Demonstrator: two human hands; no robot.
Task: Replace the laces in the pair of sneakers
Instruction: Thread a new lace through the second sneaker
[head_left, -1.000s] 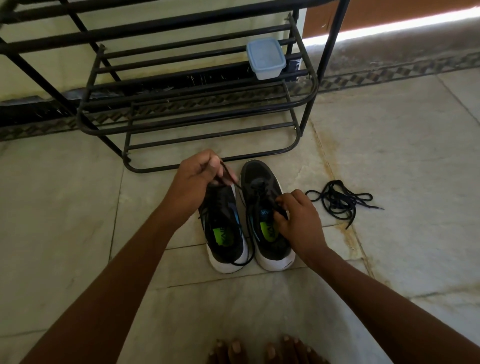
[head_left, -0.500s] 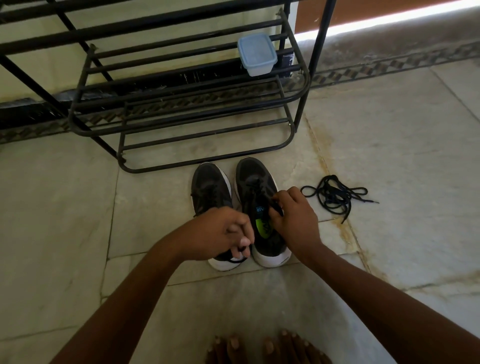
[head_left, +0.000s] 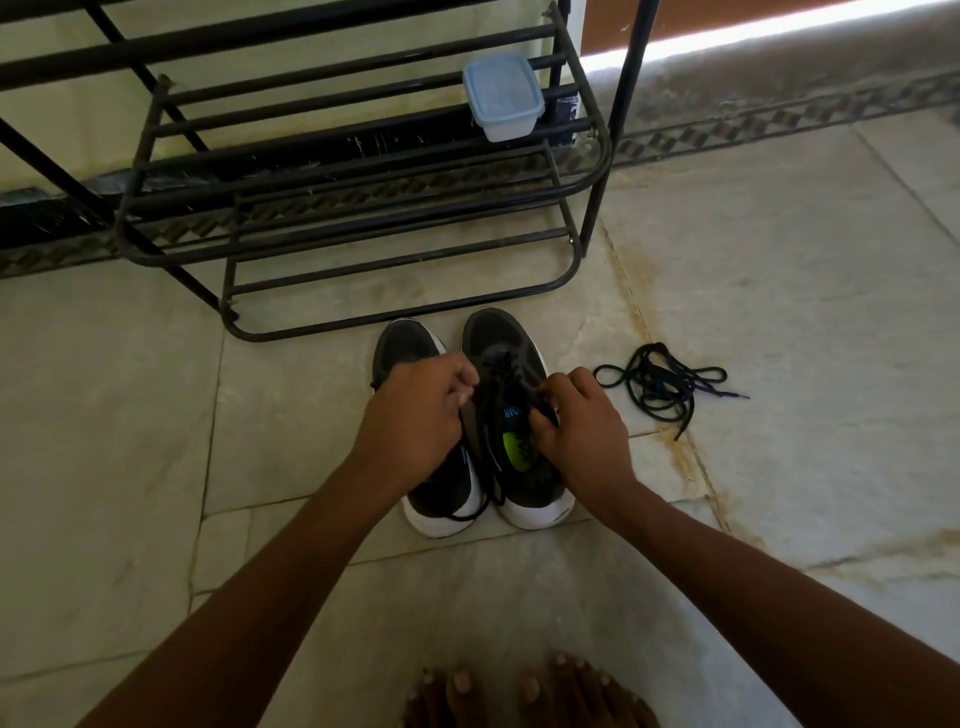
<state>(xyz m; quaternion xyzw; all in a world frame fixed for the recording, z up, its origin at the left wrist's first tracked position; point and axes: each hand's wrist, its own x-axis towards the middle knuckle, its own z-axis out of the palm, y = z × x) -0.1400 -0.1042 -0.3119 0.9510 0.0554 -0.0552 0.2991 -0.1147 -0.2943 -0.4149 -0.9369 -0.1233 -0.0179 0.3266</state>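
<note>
Two black sneakers with white soles stand side by side on the pale stone floor (head_left: 779, 270), toes pointing toward a black metal shoe rack (head_left: 363, 208). The left sneaker (head_left: 441, 499) is mostly covered by the person's left hand (head_left: 415, 415); the right sneaker (head_left: 506, 358) sits just beside it, touching or nearly so, with a green and blue insole showing inside.

Both hands are down over the right sneaker's lacing. The left hand has its fingers curled in, the tips meeting at the left edge of the lacing, where it seems to pinch the black lace (head_left: 501, 384); the exact grip is hidden by the knuckles. The right hand (head_left: 582, 426) is curled too, thumb and fingertips pinching a strand of the same lace at the right side of the tongue. A loose end of lace trails down between the two heels and loops over the white sole of the left sneaker.

To the right of the shoes, apart from them, a second black lace (head_left: 665, 384) lies in a loose tangle on the floor. On a rack shelf sits a small clear plastic box with a pale blue lid (head_left: 503, 96). At the bottom edge, the person's bare toes (head_left: 519, 696) show.
</note>
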